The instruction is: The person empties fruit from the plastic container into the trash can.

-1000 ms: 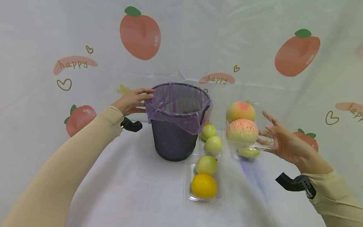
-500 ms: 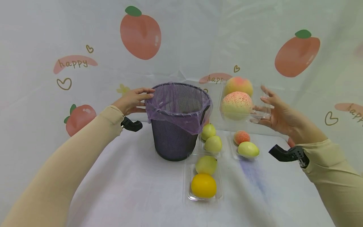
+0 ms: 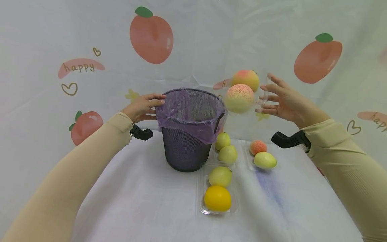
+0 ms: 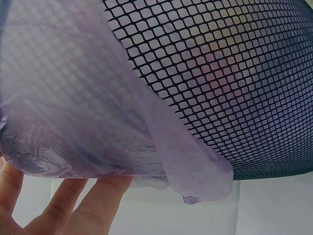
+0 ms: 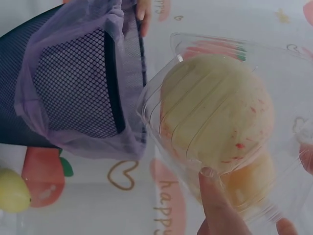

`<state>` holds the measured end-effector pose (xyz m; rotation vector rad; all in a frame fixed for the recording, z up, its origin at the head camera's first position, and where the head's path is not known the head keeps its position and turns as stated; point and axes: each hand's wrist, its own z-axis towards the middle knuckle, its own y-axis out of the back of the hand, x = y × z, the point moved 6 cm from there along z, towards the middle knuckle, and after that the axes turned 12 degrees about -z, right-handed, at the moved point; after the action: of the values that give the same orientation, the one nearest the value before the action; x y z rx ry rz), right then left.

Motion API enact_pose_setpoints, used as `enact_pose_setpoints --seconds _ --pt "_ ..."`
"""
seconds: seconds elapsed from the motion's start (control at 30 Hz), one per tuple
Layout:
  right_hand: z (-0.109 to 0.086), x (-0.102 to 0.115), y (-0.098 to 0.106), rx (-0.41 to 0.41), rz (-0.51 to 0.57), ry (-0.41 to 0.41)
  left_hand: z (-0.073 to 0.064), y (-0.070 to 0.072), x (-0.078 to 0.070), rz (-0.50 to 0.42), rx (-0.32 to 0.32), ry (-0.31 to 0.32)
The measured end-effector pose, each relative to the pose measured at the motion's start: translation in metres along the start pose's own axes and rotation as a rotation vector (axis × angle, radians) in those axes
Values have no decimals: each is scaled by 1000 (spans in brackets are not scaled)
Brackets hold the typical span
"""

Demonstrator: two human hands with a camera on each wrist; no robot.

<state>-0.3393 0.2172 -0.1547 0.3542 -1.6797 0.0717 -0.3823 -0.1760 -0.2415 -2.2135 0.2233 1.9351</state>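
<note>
A dark mesh wastebasket [image 3: 185,151] with a purple bag liner [image 3: 193,129] folded over its rim stands upright. My left hand [image 3: 142,109] touches its left side near the rim, fingers fairly straight; the left wrist view shows fingers [image 4: 100,200] against the bag-covered side, tips partly hidden. My right hand [image 3: 285,99] holds a clear plastic box [image 5: 156,103] in the air by its right end. Inside lie a speckled peach [image 3: 240,97] and a yellow-orange fruit with a pink blush [image 3: 245,80]. The box hangs just right of the wastebasket's rim, tilted in the right wrist view.
In front stands a clear tray [image 3: 202,206] with a green fruit [image 3: 220,176] and a yellow fruit [image 3: 217,198]. Behind it, partly hidden by the wastebasket, are green fruits [image 3: 227,154]. Another tray holds a reddish fruit [image 3: 258,147] and a yellow-green one [image 3: 265,160]. A printed cloth hangs behind.
My right hand has lifted the plastic box with its two fruits up and left, toward the wastebasket, uncovering the tray beneath. My left hand has stayed at the wastebasket.
</note>
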Motion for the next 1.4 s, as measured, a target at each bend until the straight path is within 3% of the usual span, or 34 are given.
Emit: enact_pose_setpoints --seconds 0.5,0.87,1.1,1.4 --pt "21 33 -27 -116 -121 -13 1 0 1 -3 0 3" --pt "23 43 -43 -130 -260 18 0 -1 0 -20 -8 10" --pt "25 51 -50 -187 -380 44 -1 -1 0 3 -2 6" --pt "24 60 -66 -186 -484 71 -2 1 -1 3 -3 0"
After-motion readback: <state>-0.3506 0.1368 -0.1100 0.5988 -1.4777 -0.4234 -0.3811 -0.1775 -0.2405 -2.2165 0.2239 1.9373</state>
